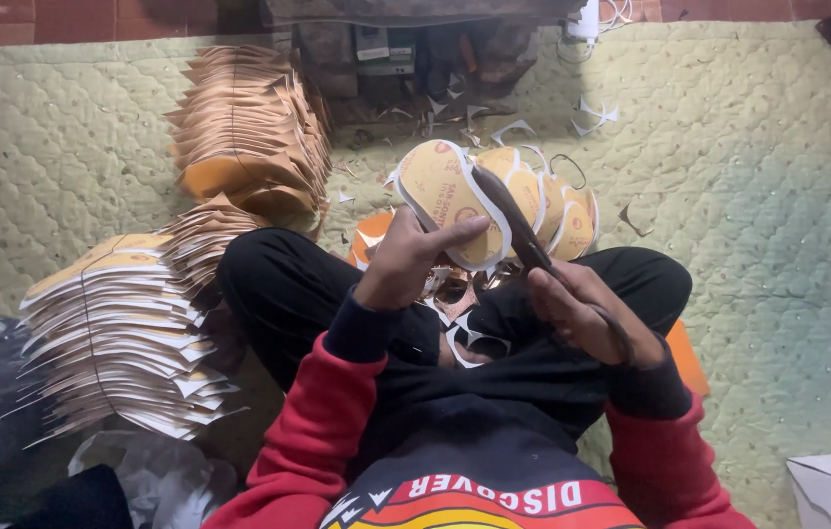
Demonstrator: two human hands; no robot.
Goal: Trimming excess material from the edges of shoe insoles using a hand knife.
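Mid-cut: our left hand (406, 263) pinches yellow card (445, 196) at 12 o'clock; right hand (587, 312) grips scissors (523, 235), blades trimming its edge. Next: turn card.

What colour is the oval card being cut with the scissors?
Yellow-orange with a white border, the oval card shows best in the head view.

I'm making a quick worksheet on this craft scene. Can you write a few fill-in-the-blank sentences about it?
1. The right hand works a pair of ____ along the yellow sheet.
2. The left hand holds the yellow ____ by its edge.
3. The person's sleeves are ____.
4. The tied stacks of sheets lie to the person's ____.

Missing words: scissors; sheet; red; left
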